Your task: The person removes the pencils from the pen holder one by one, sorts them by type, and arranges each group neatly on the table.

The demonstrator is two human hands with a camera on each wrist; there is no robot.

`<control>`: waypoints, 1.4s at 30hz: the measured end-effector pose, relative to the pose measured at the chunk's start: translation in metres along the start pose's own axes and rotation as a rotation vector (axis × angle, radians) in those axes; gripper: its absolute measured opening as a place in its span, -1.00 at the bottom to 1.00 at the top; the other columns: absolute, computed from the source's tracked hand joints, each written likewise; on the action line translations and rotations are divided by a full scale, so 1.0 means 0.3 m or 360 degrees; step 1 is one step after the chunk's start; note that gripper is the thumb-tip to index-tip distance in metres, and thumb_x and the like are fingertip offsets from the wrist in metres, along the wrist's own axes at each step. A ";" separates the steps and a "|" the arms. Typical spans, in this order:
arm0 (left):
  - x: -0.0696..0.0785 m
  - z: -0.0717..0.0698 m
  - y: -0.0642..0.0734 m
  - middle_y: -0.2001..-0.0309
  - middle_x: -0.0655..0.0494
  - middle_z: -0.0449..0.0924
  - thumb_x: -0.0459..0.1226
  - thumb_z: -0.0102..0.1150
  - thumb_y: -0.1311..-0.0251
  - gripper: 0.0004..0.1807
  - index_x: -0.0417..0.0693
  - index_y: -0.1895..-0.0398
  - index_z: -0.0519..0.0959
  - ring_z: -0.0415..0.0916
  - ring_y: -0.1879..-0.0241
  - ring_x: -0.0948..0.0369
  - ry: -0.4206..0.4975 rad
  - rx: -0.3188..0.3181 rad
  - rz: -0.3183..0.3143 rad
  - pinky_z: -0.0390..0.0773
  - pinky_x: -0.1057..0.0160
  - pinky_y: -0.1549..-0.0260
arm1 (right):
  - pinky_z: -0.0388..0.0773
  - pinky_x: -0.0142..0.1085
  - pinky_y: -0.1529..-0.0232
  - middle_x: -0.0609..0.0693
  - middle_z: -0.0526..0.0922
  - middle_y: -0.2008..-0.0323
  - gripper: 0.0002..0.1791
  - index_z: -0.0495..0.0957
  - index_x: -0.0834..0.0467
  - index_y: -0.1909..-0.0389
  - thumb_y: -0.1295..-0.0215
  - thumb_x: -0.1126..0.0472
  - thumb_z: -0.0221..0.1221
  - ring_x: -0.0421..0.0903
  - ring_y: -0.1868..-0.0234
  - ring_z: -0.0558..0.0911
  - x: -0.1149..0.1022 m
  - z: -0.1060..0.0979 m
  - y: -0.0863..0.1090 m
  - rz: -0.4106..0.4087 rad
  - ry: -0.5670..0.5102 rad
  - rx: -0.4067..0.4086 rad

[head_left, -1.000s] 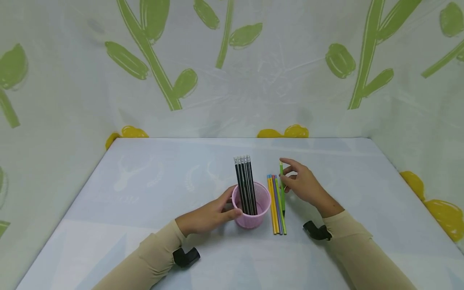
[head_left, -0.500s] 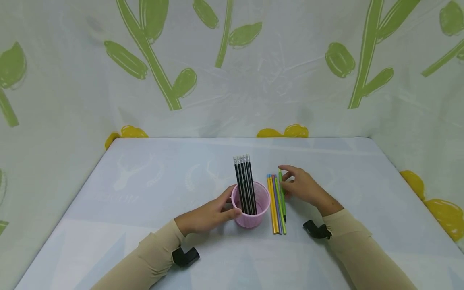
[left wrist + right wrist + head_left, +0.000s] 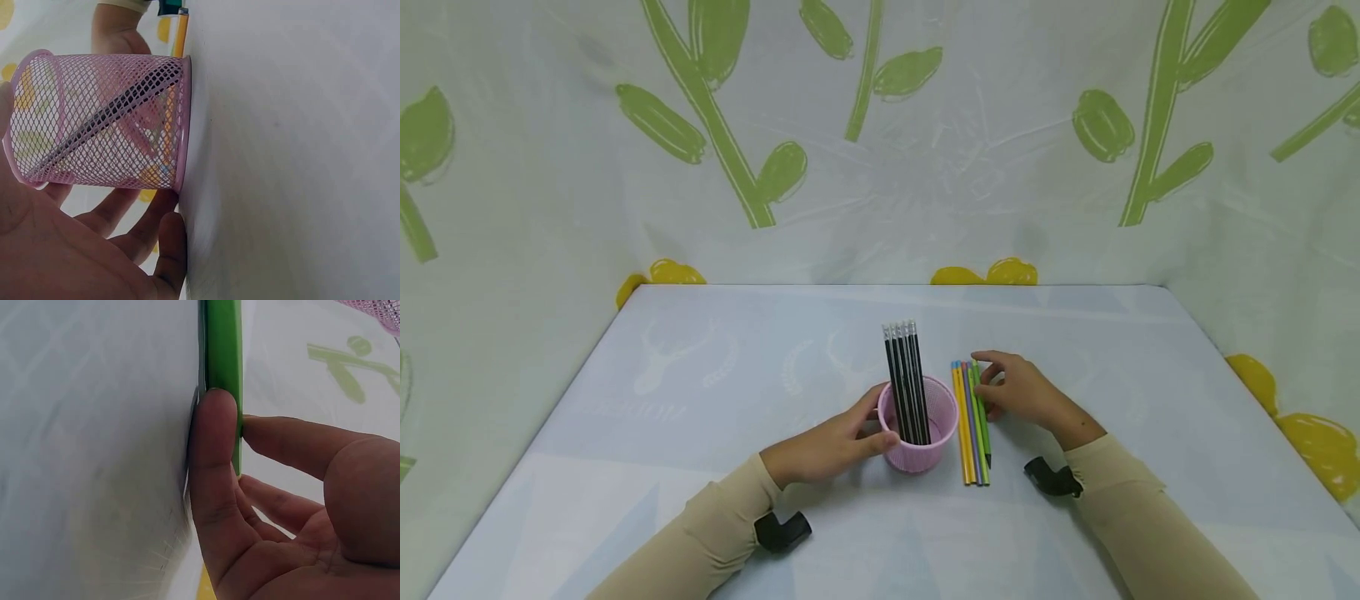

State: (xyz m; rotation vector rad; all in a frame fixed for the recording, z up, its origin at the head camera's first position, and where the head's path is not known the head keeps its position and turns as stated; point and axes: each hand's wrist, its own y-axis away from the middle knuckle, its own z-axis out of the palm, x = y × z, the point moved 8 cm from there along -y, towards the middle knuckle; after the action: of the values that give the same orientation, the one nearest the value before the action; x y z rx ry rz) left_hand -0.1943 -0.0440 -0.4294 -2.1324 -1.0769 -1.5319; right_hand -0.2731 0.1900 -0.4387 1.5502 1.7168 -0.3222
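Observation:
My left hand [image 3: 842, 446] grips the pink mesh pencil cup [image 3: 919, 458] from its left side, thumb over the near rim and fingers behind. In the left wrist view the cup's mesh wall [image 3: 81, 150] shows the black pencils slanting inside. Those black pencils [image 3: 908, 383], eraser ends up, lean within the cup. My right hand [image 3: 1022, 392] pinches a green pencil [image 3: 984, 429] near its far end, its dark tip towards me. In the right wrist view thumb and fingers are on the green pencil [image 3: 225, 350], close by the tabletop. It lies along the right side of a row of coloured pencils [image 3: 964, 442].
The white table [image 3: 700, 392] carries faint printed patterns. Behind it and at the sides hang pale wall sheets [image 3: 985, 192] with green leaf and yellow prints. A black wrist strap [image 3: 784, 532] is on the left sleeve, another strap [image 3: 1054, 477] on the right.
My right hand has moved down and left with the green pencil, bringing it from slightly apart to alongside the row. The left hand and cup have stayed put.

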 end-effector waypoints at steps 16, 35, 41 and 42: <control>-0.006 -0.001 0.002 -0.52 0.19 0.19 0.34 -0.07 -0.33 -0.17 0.57 -0.55 -0.18 0.23 -0.48 0.14 -0.0001 0.0008 -0.0017 0.28 -0.06 -0.41 | 0.67 -0.30 0.35 0.22 0.57 0.02 -0.33 0.24 0.20 -0.47 -0.38 0.26 0.22 -0.17 0.47 0.66 -0.017 0.005 0.006 -0.0041 0.0026 0.0019; -0.002 -0.005 0.001 -0.51 0.20 0.20 0.31 -0.08 -0.36 -0.21 0.60 -0.54 -0.17 0.23 -0.48 0.14 -0.0019 0.0000 0.0006 0.25 -0.07 -0.42 | 0.68 -0.29 0.31 0.21 0.58 0.01 -0.30 0.23 0.14 -0.48 -0.36 0.24 0.24 -0.16 0.44 0.67 -0.030 0.002 0.016 -0.0026 0.0069 0.0036; 0.001 -0.002 -0.002 -0.50 0.21 0.20 0.29 -0.07 -0.37 -0.22 0.60 -0.54 -0.17 0.23 -0.48 0.15 -0.0007 -0.0005 0.0019 0.24 -0.06 -0.43 | 0.64 -0.32 0.37 0.20 0.60 0.04 -0.35 0.30 0.12 -0.44 -0.36 0.21 0.24 -0.15 0.44 0.62 -0.042 -0.010 0.024 -0.0051 0.0165 0.0080; 0.002 0.000 -0.003 -0.50 0.21 0.20 0.29 -0.07 -0.38 -0.22 0.59 -0.54 -0.17 0.23 -0.48 0.14 -0.0001 -0.0009 0.0023 0.25 -0.06 -0.42 | 0.63 -0.32 0.39 0.20 0.60 0.05 -0.36 0.30 0.13 -0.43 -0.37 0.21 0.24 -0.15 0.45 0.61 -0.046 -0.012 0.027 -0.0065 0.0176 0.0085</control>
State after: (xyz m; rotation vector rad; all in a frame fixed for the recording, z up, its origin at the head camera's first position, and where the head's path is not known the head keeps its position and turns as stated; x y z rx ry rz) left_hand -0.1948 -0.0432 -0.4289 -2.1400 -1.0566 -1.5293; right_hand -0.2676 0.1840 -0.4244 1.5993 1.8406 -0.3108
